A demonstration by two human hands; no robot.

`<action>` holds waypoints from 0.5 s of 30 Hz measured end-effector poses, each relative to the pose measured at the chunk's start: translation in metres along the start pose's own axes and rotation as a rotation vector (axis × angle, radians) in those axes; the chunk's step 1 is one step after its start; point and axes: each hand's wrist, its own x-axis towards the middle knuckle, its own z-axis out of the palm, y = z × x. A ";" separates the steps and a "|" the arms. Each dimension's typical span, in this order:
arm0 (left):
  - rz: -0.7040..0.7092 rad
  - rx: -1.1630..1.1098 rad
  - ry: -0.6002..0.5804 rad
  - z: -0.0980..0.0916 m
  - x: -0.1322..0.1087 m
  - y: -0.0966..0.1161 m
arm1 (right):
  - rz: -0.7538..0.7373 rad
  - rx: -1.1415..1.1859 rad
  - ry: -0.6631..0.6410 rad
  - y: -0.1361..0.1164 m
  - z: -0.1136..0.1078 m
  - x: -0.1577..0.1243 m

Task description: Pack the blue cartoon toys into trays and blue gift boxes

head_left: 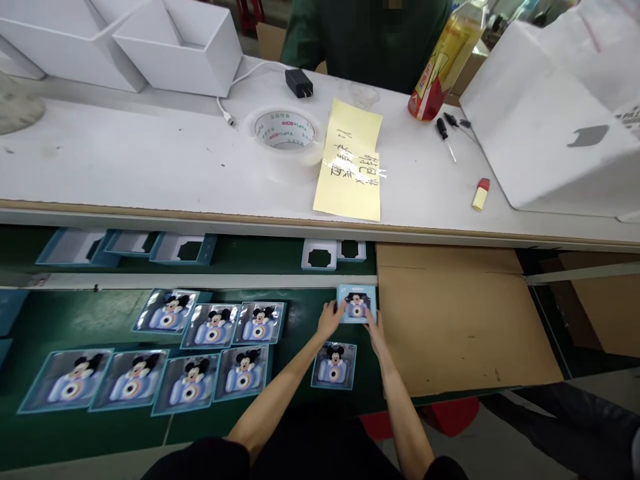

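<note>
Both of my hands are on a small light-blue box (357, 305) printed with a cartoon-mouse camera. My left hand (329, 319) grips its left side, thumb on the top face. On its right edge my right hand (375, 329) is closed, with the thumb near the lower corner. Just below lies a boxed toy camera (334, 366) with a mouse figure, in a blue-edged tray under a clear, shiny front. To the left, several more boxed toy cameras (243, 371) lie in two rows on the green work surface (295, 333).
A cardboard sheet (460, 320) lies to the right. White inserts (320, 255) and blue trays (183, 249) sit under the white shelf (150, 167). On it are a tape roll (285, 130), yellow note (347, 160), charger (299, 83), bottle (447, 60) and white boxes (180, 57). A person (370, 40) is opposite.
</note>
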 end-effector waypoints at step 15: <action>0.252 -0.510 -0.200 -0.056 0.024 0.115 | -0.161 0.205 0.310 -0.052 -0.089 -0.033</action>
